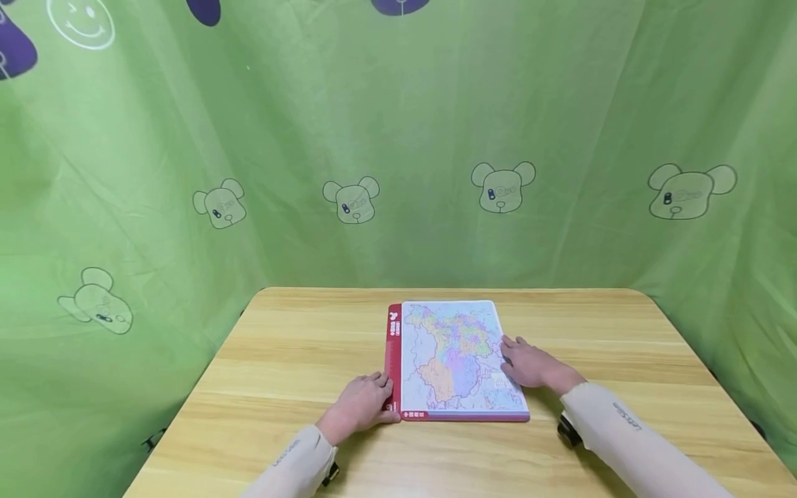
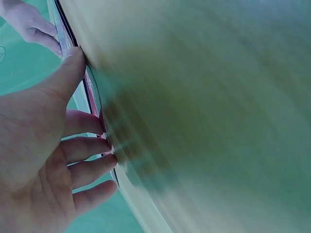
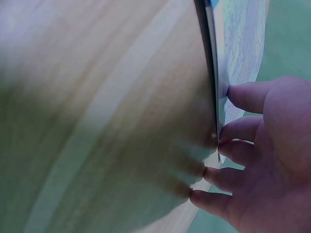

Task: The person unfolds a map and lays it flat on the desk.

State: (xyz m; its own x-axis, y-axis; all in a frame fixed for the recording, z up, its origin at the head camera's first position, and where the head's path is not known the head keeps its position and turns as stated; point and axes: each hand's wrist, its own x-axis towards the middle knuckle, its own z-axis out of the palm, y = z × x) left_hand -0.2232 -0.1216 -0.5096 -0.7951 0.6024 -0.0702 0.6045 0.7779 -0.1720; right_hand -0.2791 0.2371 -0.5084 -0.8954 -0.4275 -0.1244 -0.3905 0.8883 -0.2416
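Note:
A printed map (image 1: 457, 356) in pastel colours lies flat on the table, with a red strip (image 1: 394, 360) bearing white print along its left side. Whether the strip belongs to the map or to a piece under it, I cannot tell. At the strip's near-left corner, my left hand (image 1: 361, 404) touches the edge with fingers and thumb spread, as the left wrist view also shows. Against the map's right edge rests my right hand (image 1: 529, 363). In the right wrist view, the right thumb (image 3: 248, 97) meets the map side and the other fingers reach down to the tabletop.
The wood-grain table (image 1: 280, 346) has rounded far corners. A green curtain (image 1: 423, 235) printed with bear heads hangs behind it and at both sides. Both sleeves are light-coloured, and dark devices sit under the wrists.

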